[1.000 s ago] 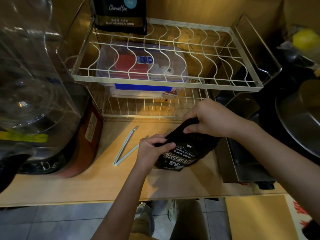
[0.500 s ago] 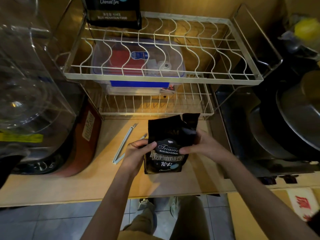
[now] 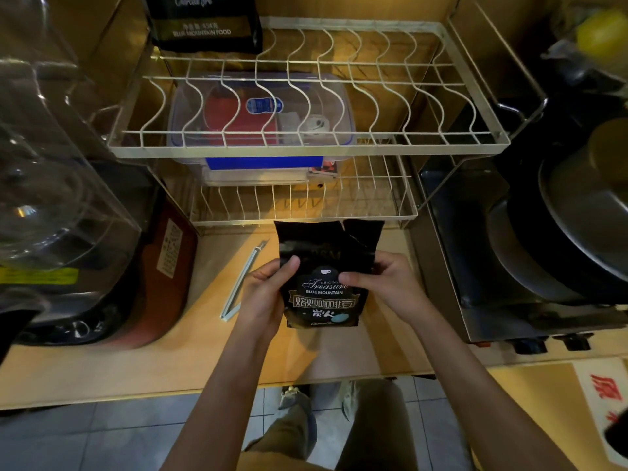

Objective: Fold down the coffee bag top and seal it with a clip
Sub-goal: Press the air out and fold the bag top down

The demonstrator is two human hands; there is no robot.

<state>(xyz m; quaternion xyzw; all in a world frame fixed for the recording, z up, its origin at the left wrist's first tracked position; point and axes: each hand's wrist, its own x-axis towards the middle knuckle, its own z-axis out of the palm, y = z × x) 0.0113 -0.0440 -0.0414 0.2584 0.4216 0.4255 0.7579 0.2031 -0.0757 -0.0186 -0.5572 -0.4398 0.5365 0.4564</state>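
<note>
A small black coffee bag (image 3: 326, 297) with white and gold lettering stands upright on the wooden counter (image 3: 176, 365). Its top stands up unfolded, with a tear or notch near the upper edge. My left hand (image 3: 263, 297) grips the bag's left side, thumb on the front. My right hand (image 3: 384, 283) holds the right side, thumb pressed on the front near the label. A long pale sealing clip (image 3: 239, 283) lies open on the counter just left of my left hand, touching nothing.
A two-tier wire dish rack (image 3: 306, 144) stands behind the bag, with a clear plastic box (image 3: 261, 124) inside. A larger black coffee bag (image 3: 207, 25) sits at the back. A clear-topped appliance (image 3: 68, 198) fills the left; a metal stove with pans (image 3: 560, 232) the right.
One second ago both hands pressed the bag top down flat. The top has since sprung or been raised upright, and both hands now hold the bag's sides lower down.
</note>
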